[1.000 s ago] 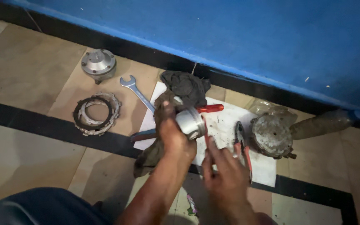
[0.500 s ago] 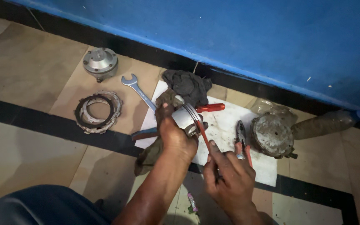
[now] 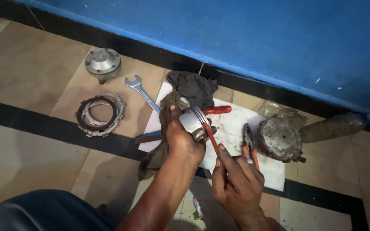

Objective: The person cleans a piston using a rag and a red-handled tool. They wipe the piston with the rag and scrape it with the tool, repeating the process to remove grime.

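My left hand grips a shiny metal piston together with a dirty brown rag that hangs down from it. My right hand holds a thin red blade-like tool whose tip rests against the piston's side. Both hands work above a white sheet spread on the tiled floor.
On the sheet lie a red-handled screwdriver, red-handled pliers, a dark cloth and a grimy round engine part. A spanner, a clutch plate stack and a round metal cover lie to the left. A blue wall stands behind.
My right hand has picked up the thin red tool and brought its tip up against the piston. The left hand keeps holding the piston in about the same place.
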